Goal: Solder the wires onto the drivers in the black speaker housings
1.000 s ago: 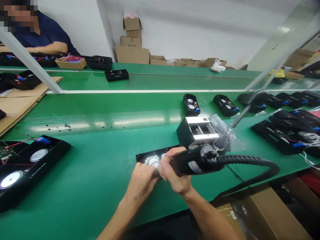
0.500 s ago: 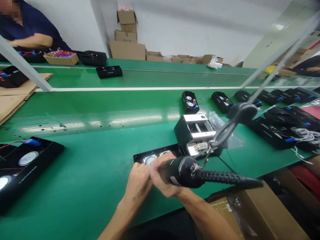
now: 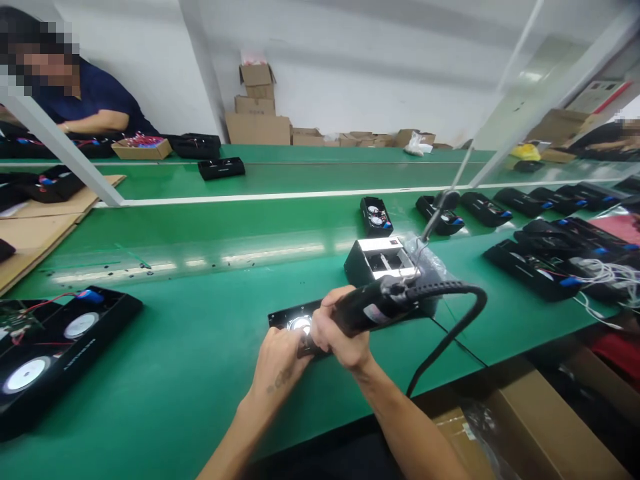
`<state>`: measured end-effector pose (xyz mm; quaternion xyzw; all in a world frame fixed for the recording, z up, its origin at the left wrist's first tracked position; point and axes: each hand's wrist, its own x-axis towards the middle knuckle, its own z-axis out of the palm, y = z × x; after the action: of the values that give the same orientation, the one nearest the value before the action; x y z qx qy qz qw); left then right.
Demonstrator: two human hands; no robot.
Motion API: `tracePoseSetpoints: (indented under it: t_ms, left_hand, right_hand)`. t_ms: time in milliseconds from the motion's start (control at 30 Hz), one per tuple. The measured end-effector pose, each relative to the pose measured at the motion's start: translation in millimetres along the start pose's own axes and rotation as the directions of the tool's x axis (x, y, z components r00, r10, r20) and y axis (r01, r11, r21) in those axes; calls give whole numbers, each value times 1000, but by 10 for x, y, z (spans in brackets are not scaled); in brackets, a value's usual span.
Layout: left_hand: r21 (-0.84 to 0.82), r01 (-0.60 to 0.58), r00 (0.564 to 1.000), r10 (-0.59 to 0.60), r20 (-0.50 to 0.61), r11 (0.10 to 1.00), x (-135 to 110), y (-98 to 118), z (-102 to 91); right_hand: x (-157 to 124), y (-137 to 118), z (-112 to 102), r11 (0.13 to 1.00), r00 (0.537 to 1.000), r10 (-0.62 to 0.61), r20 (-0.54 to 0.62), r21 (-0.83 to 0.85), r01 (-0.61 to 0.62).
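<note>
My right hand is wrapped round a black electric screwdriver, which is tilted with its cable end to the right. Below it on the green table lies a narrow black speaker case with a round silver-white speaker in it. My left hand rests at the case's near edge, fingers bent and pressed together close to the screwdriver's front end. Its fingertips are partly hidden, as is the screwdriver's tip. Behind the case stands a black-and-silver box-shaped device.
A larger open speaker housing with wires lies at left. Several black housings and white cables crowd the right. A metal hanger rod reaches down to the screwdriver. A co-worker sits across the table, upper left.
The screwdriver's rear has swung up and away from me, and its cable now curves down at right. My right hand has turned with it. The left hand stays by the case; the camera view has shifted.
</note>
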<state>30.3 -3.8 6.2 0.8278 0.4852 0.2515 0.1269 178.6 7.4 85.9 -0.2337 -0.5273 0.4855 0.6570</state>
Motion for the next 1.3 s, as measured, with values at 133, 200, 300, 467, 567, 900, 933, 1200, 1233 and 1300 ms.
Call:
tracePoseSetpoints:
  t_ms: [133, 200, 300, 467, 567, 900, 933, 1200, 1233, 1300]
  left_hand:
    - [31, 32, 998, -34, 49, 999, -20, -19, 22]
    - [51, 44, 997, -48, 62, 998, -37, -46, 33]
    - [92, 36, 993, -47, 111, 995, -28, -110, 13]
    - [33, 135, 952, -139, 273, 990, 263, -252, -177]
    - [-139, 244, 913, -180, 366, 960, 552, -349, -336]
    - [-421, 438, 831, -179, 527, 795, 991, -596, -524]
    - [-429, 444, 829, -179, 529, 787, 995, -597, -524]
    - [-503, 489, 841, -233, 488, 713, 1142, -798, -481]
    - [-511, 491, 848, -253, 466, 706, 1231, -857, -496]
    - [-517, 485, 864, -296, 407, 705, 1479, -965, -542]
  right_hand:
    - [56, -327, -114, 991, 990, -129, -59, 13, 130]
    - [142, -555, -226, 973, 961, -229, -153, -60, 222]
    - [369, -829, -498, 893, 828, -444, -341, -243, 378]
    - [785, -882, -1178, 712, 504, -702, -503, -524, 468]
    - [799, -850, -1408, 806, 677, -515, -525, -565, 175]
    - [41, -860, -1507, 827, 729, -331, -599, -557, -82]
    - [-11, -773, -1579, 803, 747, -270, -607, -570, -173]
    - [-495, -242, -1736, 634, 758, -317, -571, -721, -278]
    - [-621, -203, -1720, 606, 732, -381, -565, -751, -264]
    - [-909, -113, -1707, 538, 712, -444, -543, -798, -273]
